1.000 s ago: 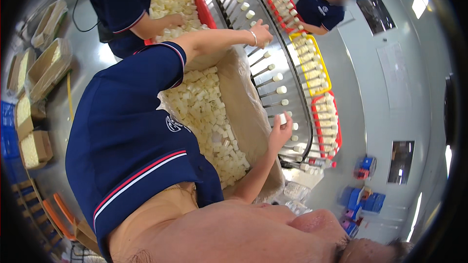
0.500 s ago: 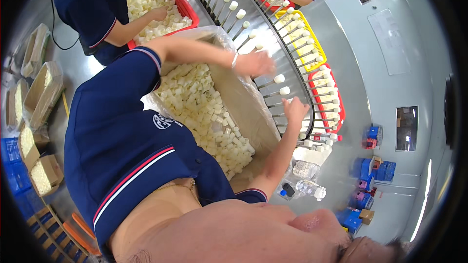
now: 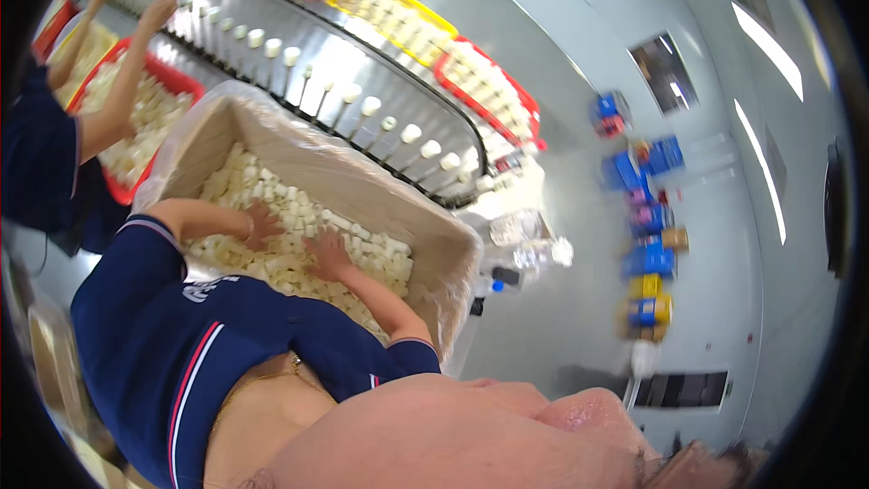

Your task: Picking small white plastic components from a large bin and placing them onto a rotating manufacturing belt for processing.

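Our left hand [image 3: 262, 225] and right hand [image 3: 329, 256] both reach down onto the pale cylindrical pieces [image 3: 272, 258], left and below the middle of the frame. The grip of each looks wide, fingers loosely spread; whether anything is gathered beneath the palms, we cannot tell. The pieces lie heaped in a big carton [image 3: 362, 186] lined with clear plastic, its wall rising beyond our fingers.

We judge the step in hand to be picking pieces out of this heap. The next move seems to call for curling the fingers around a few of them and lifting clear of the carton's wall.

Just above the carton, a row of upright rods [image 3: 371, 107], many tipped with pale pieces, edges a shiny metal bench [image 3: 317, 41]. Behind it, towards the top of the frame, stand a yellow basket [image 3: 412, 4] and a red basket [image 3: 507, 75]. Right of the carton lies a clear bottle [image 3: 543, 254].

At the left edge, a co-worker [image 3: 36, 154] in navy works beside another basket of pieces. Blue bins [image 3: 665, 154] stand farther right, near a pale wall [image 3: 543, 4].
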`<state>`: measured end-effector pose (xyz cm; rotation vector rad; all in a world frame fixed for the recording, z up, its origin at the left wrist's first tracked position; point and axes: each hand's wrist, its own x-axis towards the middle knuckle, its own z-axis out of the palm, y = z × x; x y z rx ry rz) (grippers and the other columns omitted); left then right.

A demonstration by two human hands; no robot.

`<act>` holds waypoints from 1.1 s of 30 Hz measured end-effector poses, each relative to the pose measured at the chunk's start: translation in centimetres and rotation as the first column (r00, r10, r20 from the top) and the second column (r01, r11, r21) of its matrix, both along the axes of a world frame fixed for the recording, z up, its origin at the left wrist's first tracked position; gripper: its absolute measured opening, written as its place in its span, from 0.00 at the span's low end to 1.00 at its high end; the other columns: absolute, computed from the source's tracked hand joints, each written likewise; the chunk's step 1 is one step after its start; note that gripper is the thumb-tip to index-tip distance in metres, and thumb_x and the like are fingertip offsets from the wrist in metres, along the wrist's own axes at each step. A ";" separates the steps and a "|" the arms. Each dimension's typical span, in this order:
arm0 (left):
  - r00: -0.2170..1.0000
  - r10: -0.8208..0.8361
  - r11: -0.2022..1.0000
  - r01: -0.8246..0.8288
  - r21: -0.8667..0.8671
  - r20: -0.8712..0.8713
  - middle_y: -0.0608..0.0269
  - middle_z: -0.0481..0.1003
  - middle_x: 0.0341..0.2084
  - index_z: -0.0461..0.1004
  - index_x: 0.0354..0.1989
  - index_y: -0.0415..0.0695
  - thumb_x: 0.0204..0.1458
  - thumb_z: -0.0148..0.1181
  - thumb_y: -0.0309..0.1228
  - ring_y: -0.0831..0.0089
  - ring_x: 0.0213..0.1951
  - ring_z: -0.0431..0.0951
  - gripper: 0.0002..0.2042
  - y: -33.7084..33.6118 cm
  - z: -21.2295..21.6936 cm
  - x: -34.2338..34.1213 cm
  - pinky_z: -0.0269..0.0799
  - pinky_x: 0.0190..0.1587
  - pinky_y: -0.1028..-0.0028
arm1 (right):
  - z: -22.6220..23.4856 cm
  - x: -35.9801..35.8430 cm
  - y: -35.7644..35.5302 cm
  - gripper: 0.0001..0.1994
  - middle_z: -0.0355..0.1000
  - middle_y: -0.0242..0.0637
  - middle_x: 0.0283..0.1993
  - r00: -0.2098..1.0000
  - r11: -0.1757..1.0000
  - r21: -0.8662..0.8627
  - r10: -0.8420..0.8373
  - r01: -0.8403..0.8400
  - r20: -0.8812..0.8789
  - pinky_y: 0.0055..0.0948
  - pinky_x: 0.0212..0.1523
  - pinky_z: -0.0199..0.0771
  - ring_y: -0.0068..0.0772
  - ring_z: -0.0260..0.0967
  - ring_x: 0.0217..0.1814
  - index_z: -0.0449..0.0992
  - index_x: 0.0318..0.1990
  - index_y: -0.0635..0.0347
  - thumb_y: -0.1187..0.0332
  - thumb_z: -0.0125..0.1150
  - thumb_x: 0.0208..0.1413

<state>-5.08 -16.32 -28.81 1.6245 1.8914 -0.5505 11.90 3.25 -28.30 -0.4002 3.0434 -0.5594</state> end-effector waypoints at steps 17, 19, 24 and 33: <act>0.990 0.004 0.998 -0.013 0.059 0.144 0.52 0.76 0.32 0.76 0.35 0.47 0.45 0.51 0.42 0.56 0.36 0.76 0.15 0.5 -0.4 0.6 0.71 0.38 0.60 | -6.6 0.8 2.0 0.17 0.66 0.49 0.48 0.758 0.980 -0.195 0.092 0.048 0.646 0.44 0.46 0.66 0.50 0.66 0.48 0.72 0.43 0.62 0.63 0.60 0.46; 0.981 0.059 0.998 -0.062 0.009 0.187 0.51 0.76 0.32 0.76 0.36 0.46 0.44 0.52 0.43 0.56 0.35 0.76 0.16 1.5 -0.3 -0.1 0.71 0.37 0.60 | -6.1 0.0 3.1 0.18 0.66 0.48 0.50 0.818 0.932 -0.359 0.174 0.043 0.549 0.43 0.48 0.65 0.50 0.66 0.48 0.73 0.43 0.60 0.63 0.61 0.43; 0.866 -0.007 0.877 -0.234 0.420 0.499 0.47 0.69 0.43 0.70 0.47 0.43 0.31 0.60 0.30 0.53 0.50 0.66 0.27 5.0 2.2 -1.3 0.60 0.54 0.61 | 0.4 -2.8 5.6 0.20 0.67 0.35 0.41 0.819 0.456 -0.758 0.101 0.466 0.564 0.26 0.35 0.71 0.28 0.68 0.36 0.67 0.48 0.57 0.75 0.59 0.45; 0.180 -0.163 0.279 -0.935 0.220 0.970 0.70 0.69 0.34 0.70 0.43 0.41 0.52 0.58 0.30 0.81 0.39 0.68 0.11 7.5 15.3 -5.5 0.65 0.45 0.78 | 10.9 -7.6 5.8 0.15 0.62 0.30 0.28 0.895 -0.418 -0.817 0.375 0.397 0.243 0.26 0.34 0.63 0.24 0.58 0.27 0.63 0.51 0.59 0.62 0.43 0.62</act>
